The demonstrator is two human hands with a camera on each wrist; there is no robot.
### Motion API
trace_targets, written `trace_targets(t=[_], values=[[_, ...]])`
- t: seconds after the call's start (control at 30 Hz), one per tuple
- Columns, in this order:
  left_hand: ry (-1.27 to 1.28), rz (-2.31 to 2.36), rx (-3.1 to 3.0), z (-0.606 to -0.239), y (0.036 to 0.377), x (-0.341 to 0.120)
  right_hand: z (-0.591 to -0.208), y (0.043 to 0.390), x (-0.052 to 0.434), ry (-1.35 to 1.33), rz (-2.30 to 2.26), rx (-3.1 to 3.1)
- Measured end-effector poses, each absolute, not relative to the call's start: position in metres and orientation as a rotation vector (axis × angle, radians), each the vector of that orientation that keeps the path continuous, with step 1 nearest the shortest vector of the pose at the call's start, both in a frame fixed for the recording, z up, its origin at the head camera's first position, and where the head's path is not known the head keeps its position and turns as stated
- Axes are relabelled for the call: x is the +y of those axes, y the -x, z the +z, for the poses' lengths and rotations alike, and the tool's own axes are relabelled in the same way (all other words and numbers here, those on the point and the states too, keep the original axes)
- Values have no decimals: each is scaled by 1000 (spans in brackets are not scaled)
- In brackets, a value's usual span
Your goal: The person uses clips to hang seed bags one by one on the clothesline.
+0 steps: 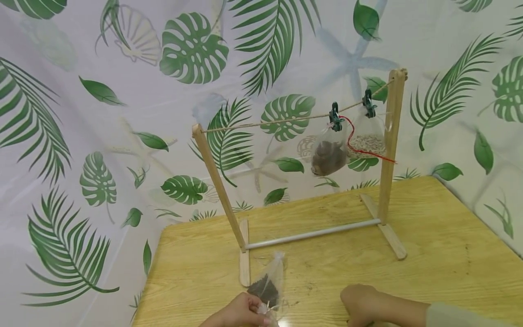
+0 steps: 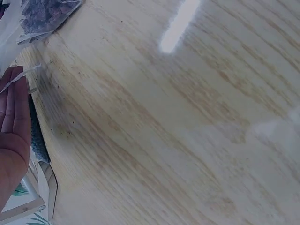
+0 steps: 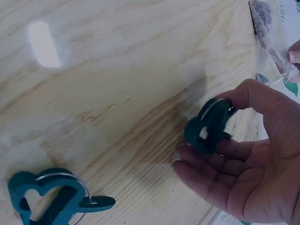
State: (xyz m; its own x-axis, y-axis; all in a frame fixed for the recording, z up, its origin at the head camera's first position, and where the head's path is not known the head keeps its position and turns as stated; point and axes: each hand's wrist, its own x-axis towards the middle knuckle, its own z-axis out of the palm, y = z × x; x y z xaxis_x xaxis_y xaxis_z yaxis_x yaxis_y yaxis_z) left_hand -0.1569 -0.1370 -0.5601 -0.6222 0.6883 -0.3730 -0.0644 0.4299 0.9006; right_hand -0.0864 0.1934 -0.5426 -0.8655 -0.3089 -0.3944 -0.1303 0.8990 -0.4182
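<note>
My left hand (image 1: 241, 311) pinches the gathered neck of a sheer drawstring bag (image 2: 49, 18), its white ties hanging loose. Dark purplish pieces fill that bag, as the left wrist view shows at its top left. Just beyond this hand, a second sheer bag (image 1: 265, 288) with blackish contents lies on the table by the rack's left foot. My right hand (image 3: 248, 154) holds a dark green plastic clip (image 3: 208, 124) between thumb and fingers, close over the wood. Another green clip (image 3: 51, 194) lies at the lower left of the right wrist view.
A wooden rack (image 1: 391, 150) stands on the table (image 1: 449, 231), a cord (image 1: 282, 120) strung between its posts. Green clips hang two bags from it: one with brown contents (image 1: 328, 156), with red string beside it, and one with pale seeds (image 1: 367, 144). Leaf-printed cloth (image 1: 122, 113) hangs behind.
</note>
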Motion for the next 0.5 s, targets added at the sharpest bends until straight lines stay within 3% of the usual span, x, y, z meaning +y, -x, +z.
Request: trace_targets(t=[0.5], values=[[-609,1287,1689,-551,156,-139,-549,89,196,509,-991,2608]])
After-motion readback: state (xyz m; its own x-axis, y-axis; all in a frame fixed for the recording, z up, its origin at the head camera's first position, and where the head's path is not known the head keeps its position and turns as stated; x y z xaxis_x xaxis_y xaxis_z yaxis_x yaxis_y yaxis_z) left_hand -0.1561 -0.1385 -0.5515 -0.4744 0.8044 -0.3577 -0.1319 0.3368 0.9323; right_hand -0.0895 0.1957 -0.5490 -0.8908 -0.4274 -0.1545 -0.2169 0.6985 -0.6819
